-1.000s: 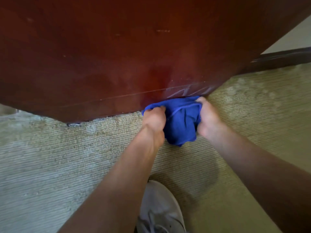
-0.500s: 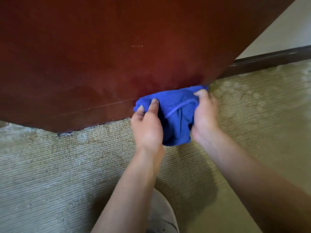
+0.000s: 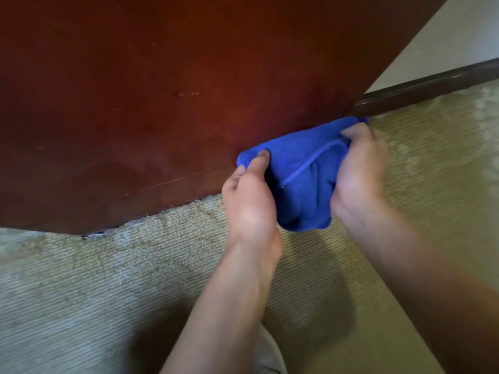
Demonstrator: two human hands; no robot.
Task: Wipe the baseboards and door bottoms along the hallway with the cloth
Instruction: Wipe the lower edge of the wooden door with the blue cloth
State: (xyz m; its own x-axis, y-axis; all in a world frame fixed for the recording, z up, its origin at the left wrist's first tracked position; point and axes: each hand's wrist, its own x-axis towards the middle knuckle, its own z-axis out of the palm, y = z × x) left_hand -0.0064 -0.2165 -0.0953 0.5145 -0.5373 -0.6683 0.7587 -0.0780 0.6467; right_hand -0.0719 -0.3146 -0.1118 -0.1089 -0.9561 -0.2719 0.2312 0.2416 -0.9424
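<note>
A bunched blue cloth hangs between both hands, its top edge against the bottom right corner of a dark red wooden door. My left hand grips the cloth's left side, thumb and fingers pinched on it. On the cloth's right side, my right hand holds the upper edge close to where the door ends. A dark brown baseboard runs off to the right from the door's corner along a pale wall.
Beige ribbed carpet covers the floor below the door. A small gap with a metal piece shows under the door's lower left corner. A light shoe tip sits at the bottom edge between my forearms.
Both hands and the cloth have slid right along the door's bottom edge to its right corner. The view shifted too, showing more baseboard and less of the shoe.
</note>
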